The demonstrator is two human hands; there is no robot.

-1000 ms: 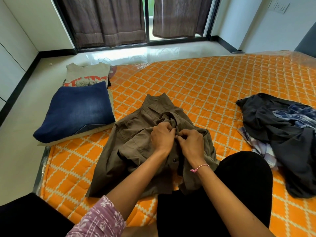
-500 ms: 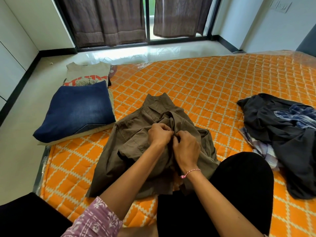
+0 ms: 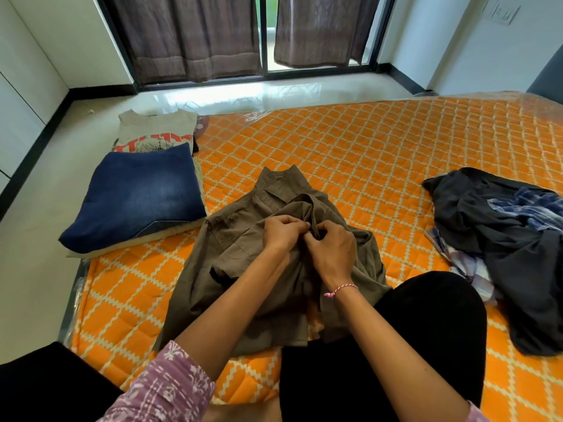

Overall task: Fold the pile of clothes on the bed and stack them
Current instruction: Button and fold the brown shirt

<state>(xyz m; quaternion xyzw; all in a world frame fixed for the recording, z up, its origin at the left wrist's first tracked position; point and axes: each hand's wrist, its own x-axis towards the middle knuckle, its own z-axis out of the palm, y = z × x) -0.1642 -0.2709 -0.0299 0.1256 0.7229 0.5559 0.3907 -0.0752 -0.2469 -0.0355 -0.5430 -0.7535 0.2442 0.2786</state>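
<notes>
- Both hands pinch the front placket of an olive-brown button shirt (image 3: 243,269) at mid-chest: the left hand (image 3: 281,234) with fingers curled onto one fabric edge, the right hand (image 3: 332,254) curled onto the other, fingertips meeting just below the collar as if working a button.
- The forearms converge from the near edge of the mattress (image 3: 380,153); the right wrist carries a pink thread bracelet (image 3: 339,290), the left arm shows a patterned purple sleeve (image 3: 164,388).
- The shirt lies collar-away on the orange quilted mattress, rumpled and not yet folded, its hem touching the person's black-clad knee (image 3: 411,330).
- Done so far, judging by the layout: folded blue jeans (image 3: 137,196) sit at the mattress's left edge atop a pale folded garment, with a folded grey printed T-shirt (image 3: 157,132) just beyond, toward the far-left corner.
- Left to do: the shirt in hand, plus an unfolded heap at the right edge holding a black garment (image 3: 493,239), a blue plaid shirt (image 3: 530,205) and a pale checked cloth (image 3: 466,263).
- The task looks roughly midway, with buttoning likely preceding the fold.
</notes>
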